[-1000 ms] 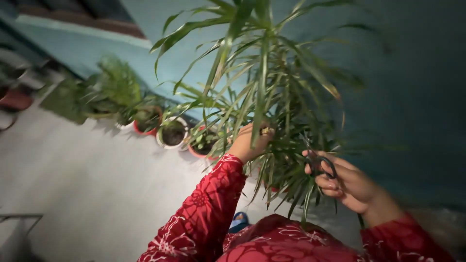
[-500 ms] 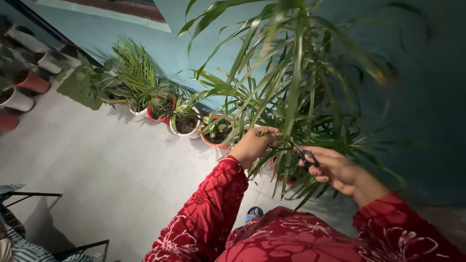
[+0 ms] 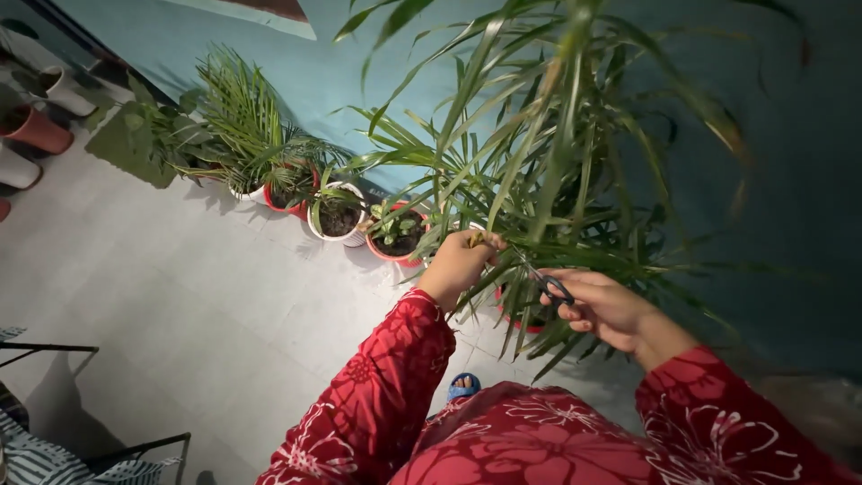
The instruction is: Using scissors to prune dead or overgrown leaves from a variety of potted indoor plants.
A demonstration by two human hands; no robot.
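Note:
A tall potted palm (image 3: 557,171) with long narrow green leaves fills the middle and right. My left hand (image 3: 458,265) is closed around a leaf stem of it, low in the foliage. My right hand (image 3: 603,305) holds black-handled scissors (image 3: 546,283), their blades pointing left toward the stem in my left hand. Both arms wear red flowered sleeves. The palm's red pot (image 3: 514,316) shows only in part behind the leaves.
A row of potted plants in white and red pots (image 3: 337,220) stands along the blue wall. More pots (image 3: 36,130) sit at the far left. A dark metal frame (image 3: 108,445) is at the lower left. My foot in a blue sandal (image 3: 462,387) rests on the pale floor.
The view has tilted down and left, showing more floor and the pot row. My hands stay in the palm, with the scissors drawn closer to the held stem.

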